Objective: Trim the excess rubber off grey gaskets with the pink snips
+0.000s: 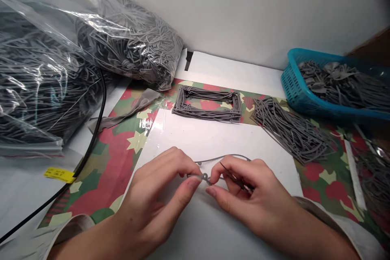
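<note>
A thin grey rubber-like gasket (205,176) with a small ring-shaped tab is held between both hands over a white sheet (195,138). My left hand (170,187) pinches one part of it between thumb and forefinger. Just right of the tab, my right hand (240,195) grips the same strip with thumb and forefinger. Its curled fingers also hold a dark, thin pointed tool, whose tip shows above the forefinger and whose body is mostly hidden. Part of the gasket loops up behind the hands.
Stacked grey frames (207,115) lie behind the sheet, with a heap of gaskets (289,130) to their right. A blue basket (292,77) of grey parts stands at right. Filled plastic bags (134,36), a black cable (102,109) and a yellow label (59,174) are left.
</note>
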`<state>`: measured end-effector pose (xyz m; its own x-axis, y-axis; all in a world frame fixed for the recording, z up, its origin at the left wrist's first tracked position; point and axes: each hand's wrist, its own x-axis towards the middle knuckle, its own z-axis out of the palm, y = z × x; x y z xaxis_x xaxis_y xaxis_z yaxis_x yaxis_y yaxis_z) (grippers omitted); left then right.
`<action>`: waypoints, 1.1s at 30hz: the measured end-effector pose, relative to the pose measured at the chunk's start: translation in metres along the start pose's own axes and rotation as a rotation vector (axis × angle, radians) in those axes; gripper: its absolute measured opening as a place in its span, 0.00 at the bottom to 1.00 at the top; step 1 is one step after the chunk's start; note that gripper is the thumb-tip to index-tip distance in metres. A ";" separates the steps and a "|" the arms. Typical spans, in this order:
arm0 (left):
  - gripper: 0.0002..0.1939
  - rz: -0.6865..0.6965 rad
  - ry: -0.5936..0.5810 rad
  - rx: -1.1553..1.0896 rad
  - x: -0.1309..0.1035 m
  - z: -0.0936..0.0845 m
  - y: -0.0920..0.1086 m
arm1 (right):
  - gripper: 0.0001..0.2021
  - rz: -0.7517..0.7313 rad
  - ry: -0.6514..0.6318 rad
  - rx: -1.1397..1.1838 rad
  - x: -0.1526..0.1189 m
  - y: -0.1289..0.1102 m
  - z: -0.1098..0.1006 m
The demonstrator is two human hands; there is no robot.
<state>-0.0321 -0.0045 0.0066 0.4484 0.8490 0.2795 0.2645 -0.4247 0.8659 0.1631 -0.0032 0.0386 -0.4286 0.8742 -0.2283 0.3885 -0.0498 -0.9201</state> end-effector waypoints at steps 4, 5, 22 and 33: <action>0.08 -0.004 0.001 0.018 0.001 0.000 0.002 | 0.04 -0.010 0.031 -0.039 0.000 -0.001 0.000; 0.08 -0.008 0.001 0.021 0.001 0.000 0.002 | 0.04 -0.012 0.041 -0.054 -0.001 0.000 0.000; 0.08 -0.009 0.016 0.066 0.002 -0.002 0.004 | 0.05 0.065 0.036 -0.081 -0.002 -0.004 -0.011; 0.08 -0.005 0.029 0.068 0.000 -0.002 0.002 | 0.05 0.091 0.033 -0.055 0.000 -0.005 -0.012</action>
<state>-0.0332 -0.0047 0.0086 0.4224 0.8593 0.2884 0.3247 -0.4405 0.8370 0.1712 0.0030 0.0470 -0.3630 0.8825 -0.2990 0.4692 -0.1041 -0.8769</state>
